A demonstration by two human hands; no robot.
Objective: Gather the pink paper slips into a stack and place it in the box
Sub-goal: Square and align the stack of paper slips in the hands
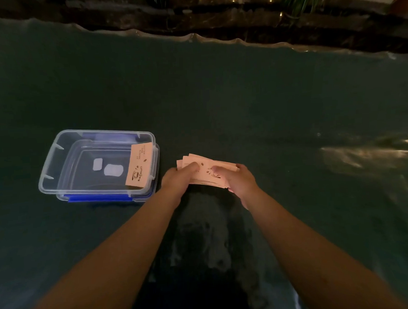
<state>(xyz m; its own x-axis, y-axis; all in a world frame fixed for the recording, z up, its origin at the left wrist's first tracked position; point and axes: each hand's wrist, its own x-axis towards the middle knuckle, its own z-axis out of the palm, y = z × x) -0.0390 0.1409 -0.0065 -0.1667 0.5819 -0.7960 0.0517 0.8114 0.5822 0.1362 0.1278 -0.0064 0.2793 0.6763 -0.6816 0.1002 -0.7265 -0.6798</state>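
A loose stack of pink paper slips (207,169) printed with a coffee-cup drawing is held just above the dark green table, right of the box. My left hand (179,179) grips the stack's left end, thumb on top. My right hand (237,179) grips its right end, thumb on top too. The slips' far edges fan out unevenly. The clear plastic box (56,159) with blue latches stands open at the left. One pink slip (139,166) leans against its right inner wall.
The table (266,108) is covered by dark green cloth under a glossy clear sheet with glare at the right. Its far edge runs along a dark stone ledge (238,22) with potted plants. Two white labels show through the box's floor.
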